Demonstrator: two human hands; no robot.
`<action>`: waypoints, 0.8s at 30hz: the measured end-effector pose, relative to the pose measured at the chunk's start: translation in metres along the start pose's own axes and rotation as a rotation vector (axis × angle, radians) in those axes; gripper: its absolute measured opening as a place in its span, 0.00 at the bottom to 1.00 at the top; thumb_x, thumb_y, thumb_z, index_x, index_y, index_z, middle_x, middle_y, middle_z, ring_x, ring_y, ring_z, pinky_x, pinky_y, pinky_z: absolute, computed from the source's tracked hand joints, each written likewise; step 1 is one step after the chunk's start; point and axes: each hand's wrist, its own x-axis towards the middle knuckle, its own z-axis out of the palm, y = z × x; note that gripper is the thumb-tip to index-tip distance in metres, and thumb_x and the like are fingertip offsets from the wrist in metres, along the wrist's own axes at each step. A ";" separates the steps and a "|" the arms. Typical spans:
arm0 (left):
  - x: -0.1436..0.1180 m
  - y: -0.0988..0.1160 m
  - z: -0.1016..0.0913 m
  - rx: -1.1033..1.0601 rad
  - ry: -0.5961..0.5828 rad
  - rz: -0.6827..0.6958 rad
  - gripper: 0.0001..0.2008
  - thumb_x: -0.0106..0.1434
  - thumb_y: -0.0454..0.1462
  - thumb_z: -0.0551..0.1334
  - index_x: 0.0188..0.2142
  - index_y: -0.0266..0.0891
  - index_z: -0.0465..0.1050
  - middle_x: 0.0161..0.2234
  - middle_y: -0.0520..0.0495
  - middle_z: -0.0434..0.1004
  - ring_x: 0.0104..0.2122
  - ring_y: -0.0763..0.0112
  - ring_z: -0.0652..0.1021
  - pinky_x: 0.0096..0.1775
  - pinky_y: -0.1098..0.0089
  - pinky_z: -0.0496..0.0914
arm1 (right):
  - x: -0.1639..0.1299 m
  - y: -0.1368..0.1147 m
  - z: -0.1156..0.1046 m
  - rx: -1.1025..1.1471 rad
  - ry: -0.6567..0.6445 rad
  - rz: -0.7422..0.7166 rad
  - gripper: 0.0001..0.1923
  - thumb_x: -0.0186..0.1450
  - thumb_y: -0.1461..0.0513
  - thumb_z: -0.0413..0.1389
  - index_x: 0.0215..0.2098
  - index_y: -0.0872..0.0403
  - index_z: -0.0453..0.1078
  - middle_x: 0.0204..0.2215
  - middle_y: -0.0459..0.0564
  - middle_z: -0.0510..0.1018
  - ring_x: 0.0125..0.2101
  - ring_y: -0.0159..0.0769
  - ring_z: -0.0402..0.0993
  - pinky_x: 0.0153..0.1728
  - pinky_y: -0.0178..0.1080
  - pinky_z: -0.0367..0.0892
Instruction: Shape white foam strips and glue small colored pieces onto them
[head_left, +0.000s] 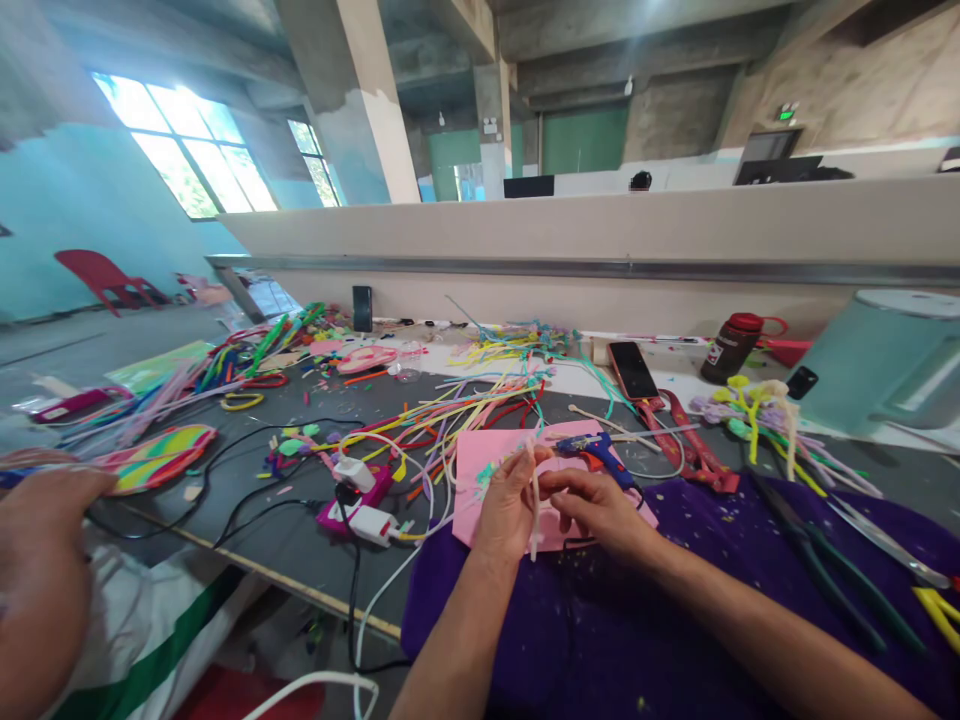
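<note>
My left hand (511, 495) pinches a whitish pipe cleaner (535, 530), which hangs down between my two hands. Close against it, my right hand (596, 505) has its fingers curled, with the fingertips at the same pipe cleaner. Both hands are over a pink sheet (471, 460) that lies partly on a purple cloth (480, 630). Just behind my right hand rests a blue glue gun (611, 460) with a red-orange trigger. Small mint-green bits (487, 475) show on the sheet beside my left hand.
Loose colored pipe cleaners (442, 410) spread behind the sheet. A power strip with white chargers (371, 522) and cables is at left. Pliers (814, 550) and scissors (885, 540) lie right, near a phone (632, 370), brown bottle (731, 348) and large pitcher (877, 360). Another person's hand (52, 520) is far left.
</note>
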 end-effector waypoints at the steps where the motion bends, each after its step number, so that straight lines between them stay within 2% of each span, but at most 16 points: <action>1: 0.000 0.000 0.000 -0.001 -0.001 -0.011 0.10 0.44 0.40 0.69 0.26 0.36 0.76 0.30 0.48 0.77 0.30 0.69 0.75 0.32 0.70 0.69 | -0.001 0.001 0.002 0.022 -0.030 0.011 0.14 0.57 0.54 0.57 0.39 0.53 0.72 0.25 0.44 0.73 0.18 0.25 0.65 0.16 0.29 0.58; 5: -0.001 -0.002 -0.002 0.029 0.011 -0.056 0.12 0.43 0.40 0.69 0.27 0.36 0.75 0.28 0.49 0.76 0.23 0.76 0.72 0.25 0.75 0.66 | -0.004 0.003 0.009 0.122 -0.085 0.081 0.14 0.57 0.53 0.57 0.34 0.55 0.69 0.18 0.40 0.68 0.15 0.24 0.62 0.16 0.28 0.54; 9: 0.000 -0.003 -0.004 0.104 -0.012 -0.120 0.13 0.45 0.42 0.68 0.29 0.36 0.75 0.26 0.50 0.74 0.16 0.80 0.68 0.16 0.78 0.57 | -0.007 0.000 0.009 0.169 -0.109 0.155 0.15 0.58 0.52 0.56 0.28 0.56 0.66 0.16 0.41 0.69 0.15 0.23 0.62 0.15 0.27 0.52; 12: 0.003 -0.003 -0.005 0.120 -0.014 -0.085 0.13 0.44 0.41 0.69 0.27 0.35 0.74 0.27 0.50 0.74 0.21 0.78 0.70 0.21 0.76 0.64 | -0.007 -0.002 0.007 0.185 -0.116 0.186 0.16 0.57 0.51 0.56 0.26 0.57 0.66 0.19 0.43 0.71 0.15 0.23 0.64 0.15 0.27 0.52; 15: 0.006 -0.003 -0.006 0.134 -0.005 -0.071 0.12 0.43 0.40 0.69 0.25 0.35 0.72 0.26 0.50 0.73 0.25 0.76 0.72 0.28 0.75 0.67 | -0.006 -0.001 0.003 0.195 -0.095 0.221 0.16 0.55 0.51 0.57 0.25 0.57 0.65 0.17 0.42 0.70 0.13 0.22 0.60 0.14 0.27 0.51; 19: 0.010 -0.002 -0.011 0.128 0.013 -0.078 0.13 0.44 0.41 0.68 0.26 0.35 0.71 0.23 0.51 0.72 0.23 0.77 0.71 0.23 0.77 0.64 | -0.004 0.002 -0.002 0.135 -0.080 0.219 0.15 0.55 0.53 0.57 0.22 0.56 0.64 0.13 0.39 0.65 0.10 0.21 0.54 0.11 0.27 0.48; 24: 0.016 -0.004 -0.016 0.046 0.041 -0.090 0.11 0.48 0.39 0.66 0.29 0.34 0.70 0.23 0.52 0.72 0.19 0.81 0.70 0.17 0.81 0.58 | -0.004 0.000 -0.005 0.052 -0.068 0.200 0.12 0.56 0.56 0.54 0.23 0.56 0.66 0.12 0.39 0.65 0.10 0.21 0.54 0.11 0.27 0.48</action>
